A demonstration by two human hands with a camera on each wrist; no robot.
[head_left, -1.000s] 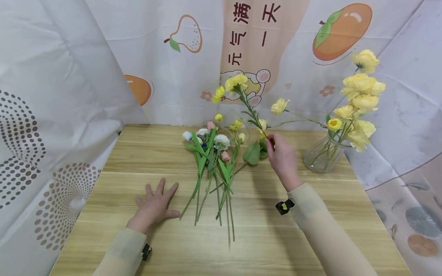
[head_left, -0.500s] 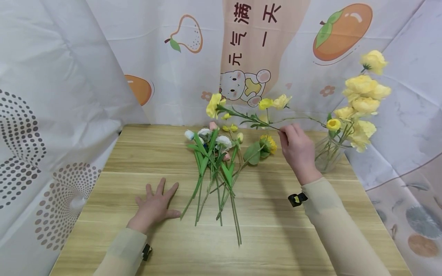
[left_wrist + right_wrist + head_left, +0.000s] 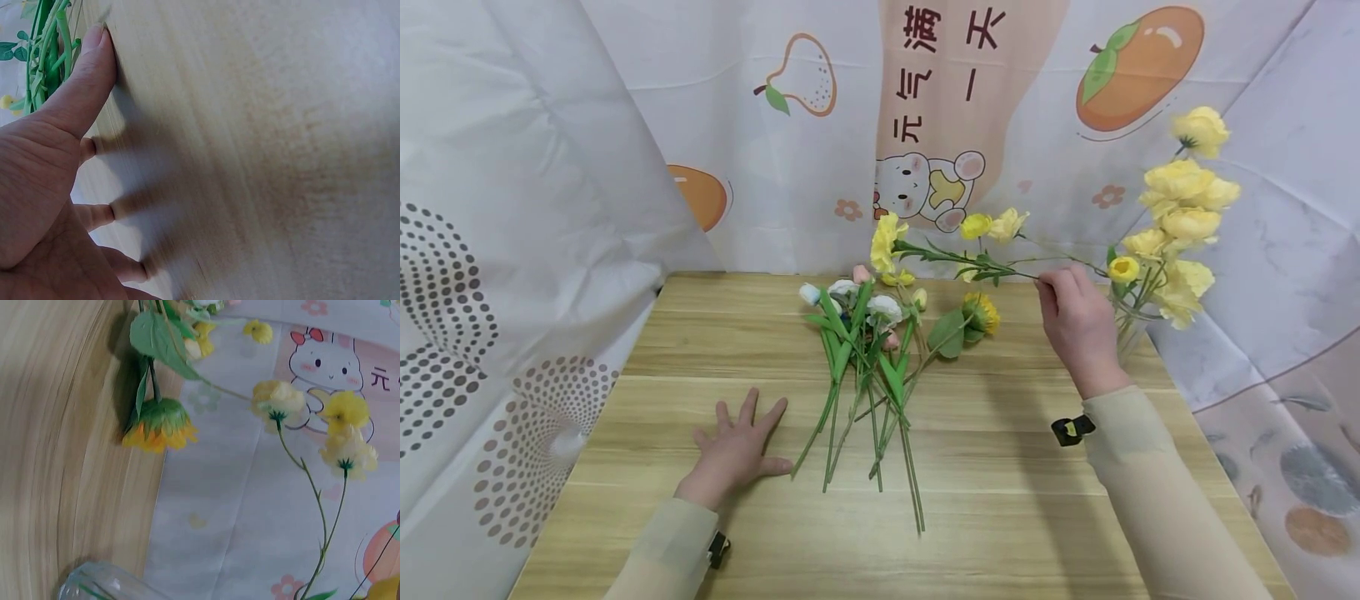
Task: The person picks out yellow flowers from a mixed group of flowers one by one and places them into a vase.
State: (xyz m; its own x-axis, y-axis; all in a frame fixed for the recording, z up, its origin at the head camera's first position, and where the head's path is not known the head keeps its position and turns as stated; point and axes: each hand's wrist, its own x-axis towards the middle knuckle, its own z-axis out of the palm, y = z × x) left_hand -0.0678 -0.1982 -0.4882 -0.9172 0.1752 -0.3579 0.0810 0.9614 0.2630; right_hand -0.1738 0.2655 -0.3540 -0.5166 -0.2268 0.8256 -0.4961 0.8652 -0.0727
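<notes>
My right hand [image 3: 1081, 325] pinches the stem end of a yellow artificial flower [image 3: 886, 242], raised above the table's back. Its stem runs nearly level, with the bloom pointing left. Behind that hand, a clear glass vase [image 3: 1131, 337] is partly hidden; it holds several yellow flowers [image 3: 1187, 223]. In the right wrist view, the vase's glass rim [image 3: 103, 584] shows at the bottom, and the hand is out of sight. My left hand [image 3: 737, 450] rests on the table with fingers spread, its thumb [image 3: 94, 59] close to the lying stems.
A loose pile of artificial flowers with green stems [image 3: 842, 367] lies mid-table, with white blooms [image 3: 884, 308] toward the back. An orange-yellow sunflower [image 3: 981, 314] lies at its right. A printed curtain [image 3: 805, 167] hangs behind the wooden table [image 3: 1000, 500].
My right hand has moved right toward the vase. The yellow flower it holds has swung from steeply tilted to nearly level. My left hand has stayed in place.
</notes>
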